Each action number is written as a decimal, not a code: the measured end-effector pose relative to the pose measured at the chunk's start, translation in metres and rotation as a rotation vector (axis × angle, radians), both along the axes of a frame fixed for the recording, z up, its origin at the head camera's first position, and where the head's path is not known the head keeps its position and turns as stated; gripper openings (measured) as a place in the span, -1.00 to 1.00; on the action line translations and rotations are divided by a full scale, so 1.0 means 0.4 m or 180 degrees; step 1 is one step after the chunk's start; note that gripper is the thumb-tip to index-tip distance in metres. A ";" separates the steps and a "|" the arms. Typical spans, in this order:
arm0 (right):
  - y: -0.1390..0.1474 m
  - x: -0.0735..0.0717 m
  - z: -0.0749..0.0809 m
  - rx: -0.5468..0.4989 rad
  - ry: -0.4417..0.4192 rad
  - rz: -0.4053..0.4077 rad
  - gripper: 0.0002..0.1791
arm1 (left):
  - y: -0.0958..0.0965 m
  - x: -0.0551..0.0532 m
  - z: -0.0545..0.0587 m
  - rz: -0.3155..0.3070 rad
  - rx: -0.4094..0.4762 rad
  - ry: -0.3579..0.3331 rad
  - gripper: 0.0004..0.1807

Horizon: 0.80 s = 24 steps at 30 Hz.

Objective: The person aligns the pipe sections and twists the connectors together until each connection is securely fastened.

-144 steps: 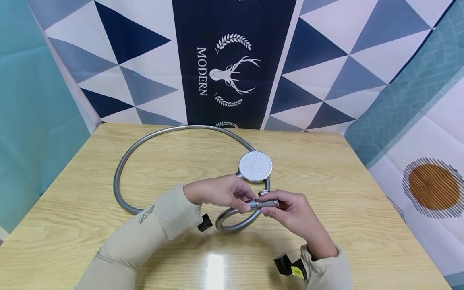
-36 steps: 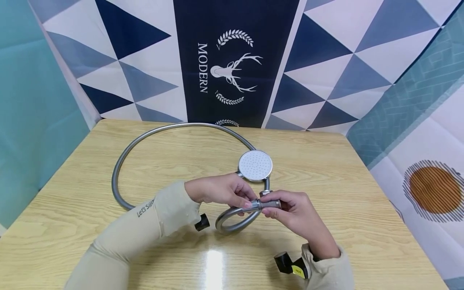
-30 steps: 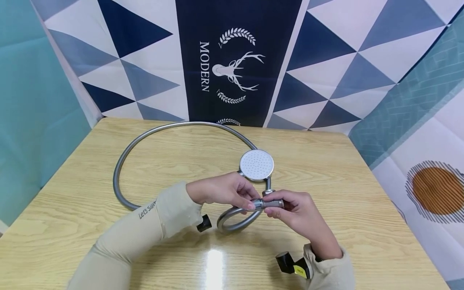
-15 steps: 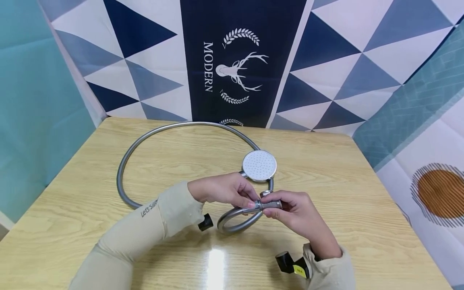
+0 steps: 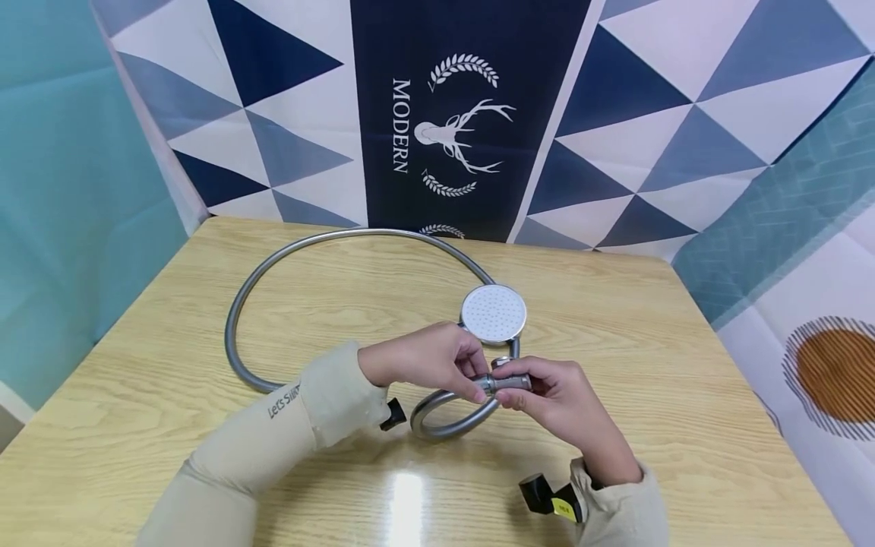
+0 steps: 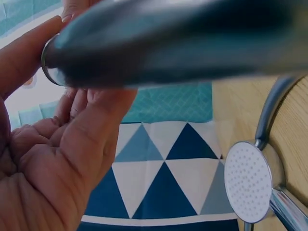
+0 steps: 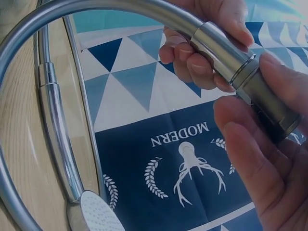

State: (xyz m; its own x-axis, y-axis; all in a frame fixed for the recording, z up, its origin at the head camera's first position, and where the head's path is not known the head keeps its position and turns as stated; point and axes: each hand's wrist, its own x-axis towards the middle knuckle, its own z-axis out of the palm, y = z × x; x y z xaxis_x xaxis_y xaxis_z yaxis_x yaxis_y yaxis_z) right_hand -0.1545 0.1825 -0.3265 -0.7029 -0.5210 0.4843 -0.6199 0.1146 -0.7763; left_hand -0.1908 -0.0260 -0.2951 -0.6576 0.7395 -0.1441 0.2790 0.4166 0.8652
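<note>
A grey metal shower hose (image 5: 235, 311) lies in a wide loop on the table, with a smaller loop near my hands. My left hand (image 5: 431, 361) pinches the silvery connector (image 7: 224, 50) at the hose's end between thumb and fingers. My right hand (image 5: 547, 387) grips a short metal cylindrical fitting (image 5: 513, 382) lined up end to end with that connector; a thin seam shows between them. The round white-faced shower head (image 5: 494, 313) rests just beyond my hands, its handle (image 7: 60, 139) partly hidden behind my left hand in the head view.
The wooden table (image 5: 342, 304) reaches back to a patterned cloth backdrop (image 5: 444, 114). Black wrist-camera mounts (image 5: 536, 494) hang close to the table below both sleeves. A nut-like metal piece (image 5: 501, 362) sits just above my right index finger.
Both hands stay on the same joint. My left thumb and fingers have shifted slightly on the connector, the thumb tip now lower. The whole view has drifted a little, moving the scene rightward.
</note>
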 end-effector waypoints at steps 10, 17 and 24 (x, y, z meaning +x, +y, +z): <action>0.003 0.004 0.007 -0.0004 0.0086 -0.0022 -0.81 | -0.028 -0.017 -0.017 -0.0695 0.0215 -0.0664 -0.77; 0.003 0.007 0.011 -0.0012 0.0149 -0.0055 -0.83 | -0.023 -0.010 -0.019 -0.0359 0.0267 -0.0384 -0.86; 0.004 0.011 0.010 -0.0069 0.0010 0.0003 -0.82 | -0.030 -0.013 -0.025 -0.0337 0.0344 -0.0484 -0.82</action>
